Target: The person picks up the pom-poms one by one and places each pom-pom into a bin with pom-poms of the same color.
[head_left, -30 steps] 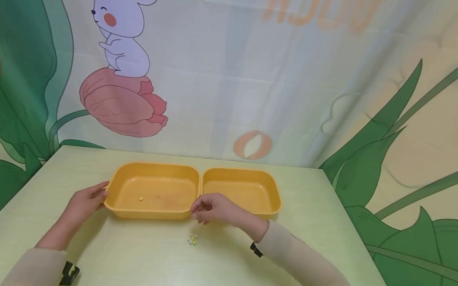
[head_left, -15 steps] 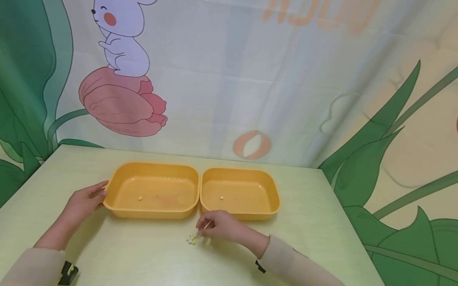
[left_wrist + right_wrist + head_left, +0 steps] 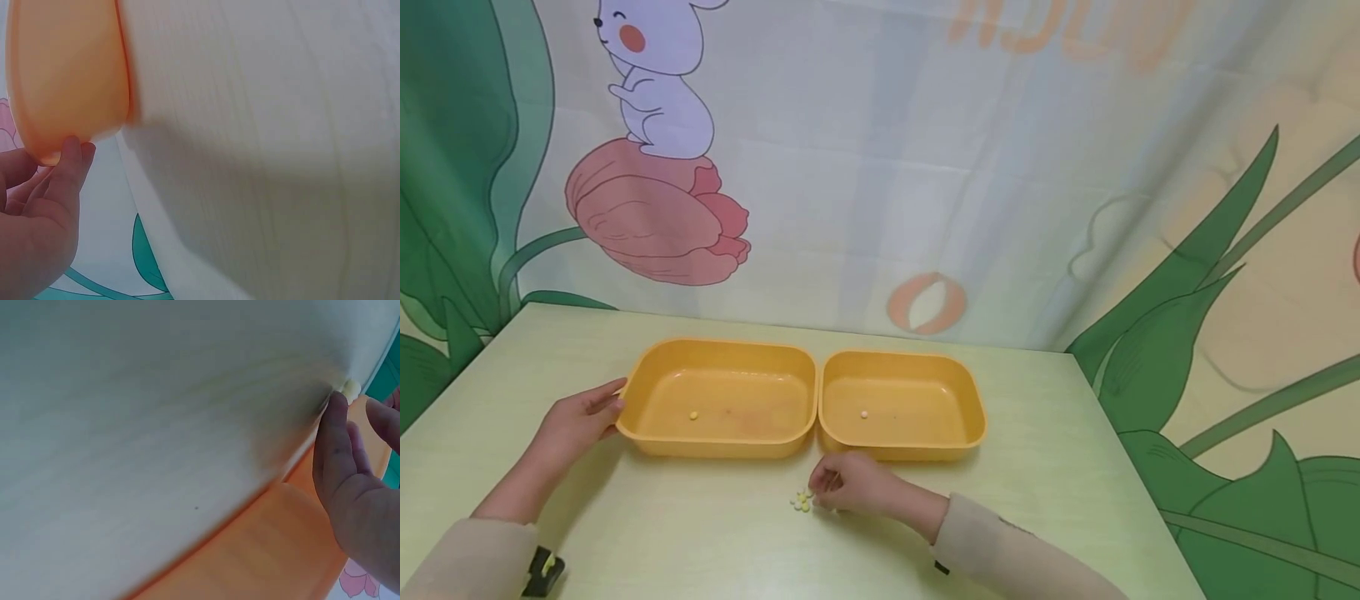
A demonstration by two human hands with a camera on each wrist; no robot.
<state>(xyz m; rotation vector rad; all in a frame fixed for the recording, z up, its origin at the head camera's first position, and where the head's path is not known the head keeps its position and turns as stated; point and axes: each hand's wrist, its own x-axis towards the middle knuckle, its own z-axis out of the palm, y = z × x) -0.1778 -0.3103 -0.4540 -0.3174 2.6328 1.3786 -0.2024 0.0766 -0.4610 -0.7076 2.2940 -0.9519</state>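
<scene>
My left hand (image 3: 574, 423) grips the left end of a yellow plastic tray (image 3: 718, 450), fingertips on its rim and outer wall in the left wrist view. A small yellow bead-like piece (image 3: 694, 416) lies inside. A second yellow tray (image 3: 902, 454) stands end to end with it on the right, a pale pinkish piece (image 3: 864, 414) on its floor. In front of both, my right hand (image 3: 857, 487) reaches down to a little cluster of white and yellow pieces (image 3: 801, 501). In the right wrist view its thumb and fingertips stand apart beside the pieces (image 3: 352, 391).
The trays stand on a pale wood-grain table (image 3: 685, 533). Behind it hangs a printed curtain (image 3: 820, 208) with a cartoon animal, a flower and leaves. A black strap (image 3: 542, 573) shows at the left sleeve.
My right hand has moved from the trays' meeting edge down toward the table to the small cluster. The pale piece in the right tray is now visible. My left hand stays put.
</scene>
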